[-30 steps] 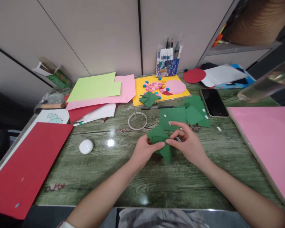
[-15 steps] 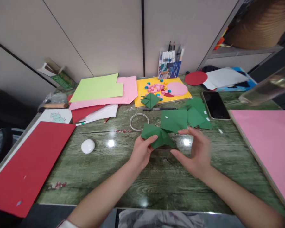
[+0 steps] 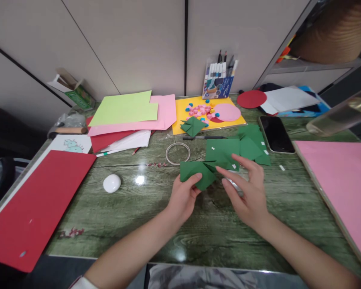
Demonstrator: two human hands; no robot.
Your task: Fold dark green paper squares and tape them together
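Note:
A piece of folded green paper (image 3: pixel 209 181) is pinched in my left hand (image 3: pixel 185 196), thumb on top and fingers beneath. Its folds stand slightly apart along the upper right side. My right hand (image 3: pixel 249 192) is beside that side, fingers spread, with a fingertip close to the paper's right corner; whether it touches I cannot tell. Just beyond lie a flat green sheet (image 3: pixel 222 150) and several more green pieces (image 3: pixel 252 146). A finished-looking green folded shape (image 3: pixel 193 127) rests on the front edge of a yellow sheet (image 3: pixel 180 108).
Around the hands are a silver ring (image 3: pixel 178 153), a black pen (image 3: pixel 204 137), a white egg-shaped object (image 3: pixel 112 183) and a phone (image 3: pixel 276 134). Red card (image 3: pixel 45 200) lies left, a pink stack (image 3: pixel 339 180) right. A pen box (image 3: pixel 218 82) and a clear bottle (image 3: pixel 339 114) stand behind.
The folded green paper has turned and its fan of flaps has closed into a flatter shape. My right hand's fingers have come nearer to its right side.

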